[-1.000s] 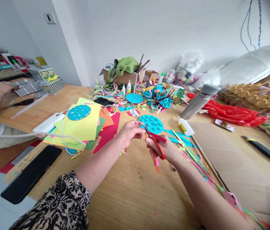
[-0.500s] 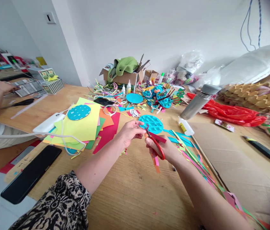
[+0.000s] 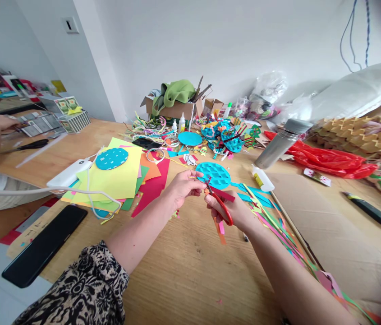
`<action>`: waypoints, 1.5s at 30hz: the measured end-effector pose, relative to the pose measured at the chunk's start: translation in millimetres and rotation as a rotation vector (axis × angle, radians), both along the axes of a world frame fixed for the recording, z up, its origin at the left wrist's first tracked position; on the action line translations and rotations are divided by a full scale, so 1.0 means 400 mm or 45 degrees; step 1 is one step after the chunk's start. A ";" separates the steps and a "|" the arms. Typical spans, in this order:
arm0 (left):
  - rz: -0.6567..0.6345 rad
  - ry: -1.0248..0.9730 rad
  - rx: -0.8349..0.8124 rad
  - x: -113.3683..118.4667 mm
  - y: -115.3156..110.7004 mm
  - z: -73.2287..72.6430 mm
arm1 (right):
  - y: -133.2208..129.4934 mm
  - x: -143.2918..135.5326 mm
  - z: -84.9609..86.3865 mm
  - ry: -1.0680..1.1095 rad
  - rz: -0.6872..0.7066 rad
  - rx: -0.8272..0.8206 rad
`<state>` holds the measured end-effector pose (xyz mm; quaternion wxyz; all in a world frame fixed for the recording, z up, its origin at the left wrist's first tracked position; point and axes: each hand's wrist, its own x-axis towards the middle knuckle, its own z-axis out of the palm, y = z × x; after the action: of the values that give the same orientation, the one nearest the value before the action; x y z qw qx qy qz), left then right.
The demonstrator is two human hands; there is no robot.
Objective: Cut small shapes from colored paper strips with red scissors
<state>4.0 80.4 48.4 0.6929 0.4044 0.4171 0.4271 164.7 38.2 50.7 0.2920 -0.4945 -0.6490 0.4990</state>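
Note:
My right hand is closed on the orange-red scissors, whose blades point up and left toward my left fingertips. A dark red paper strip lies across that same hand. My left hand is pinched at the scissor tips; what it holds is too small to make out. Just beyond both hands lies a blue paper oval with a raised pattern. Orange and pink paper strips show below my right hand.
Coloured paper sheets and a black phone are at left. A metal bottle, glue bottle, cardboard and cutter are at right. Another person's hand is at far left.
The other person's hand at far left has shifted slightly left. My hands and the scissors look almost unmoved.

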 end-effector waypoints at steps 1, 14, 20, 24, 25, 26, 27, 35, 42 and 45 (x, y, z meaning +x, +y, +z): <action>0.002 0.001 -0.001 0.000 0.000 0.000 | 0.000 -0.002 0.001 0.006 -0.012 -0.007; 0.005 0.019 0.001 0.002 -0.001 0.004 | 0.005 0.008 -0.019 0.015 0.036 0.023; -0.008 0.044 0.005 -0.002 0.000 0.007 | 0.002 0.006 -0.010 -0.031 -0.007 -0.010; -0.007 0.039 0.000 -0.002 0.000 0.008 | -0.001 -0.001 0.001 -0.052 -0.053 -0.037; -0.008 0.035 0.002 -0.001 0.000 0.007 | -0.001 -0.002 0.002 -0.054 -0.059 -0.035; -0.009 0.030 0.004 0.000 -0.001 0.006 | -0.001 -0.003 0.002 -0.055 -0.063 -0.032; -0.009 0.026 0.006 0.000 -0.001 0.005 | -0.001 -0.003 0.002 -0.054 -0.065 -0.027; -0.001 0.014 0.021 0.000 0.002 0.001 | -0.001 0.004 -0.006 -0.065 -0.040 -0.020; -0.014 0.018 0.011 -0.001 0.001 0.005 | 0.001 0.004 -0.008 -0.055 -0.049 -0.040; -0.008 -0.006 0.010 -0.002 0.002 0.007 | -0.001 0.003 -0.003 -0.040 -0.057 -0.033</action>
<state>3.2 81.1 51.1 0.6936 0.4076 0.4125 0.4273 166.0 38.0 49.3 0.2865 -0.5203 -0.6359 0.4929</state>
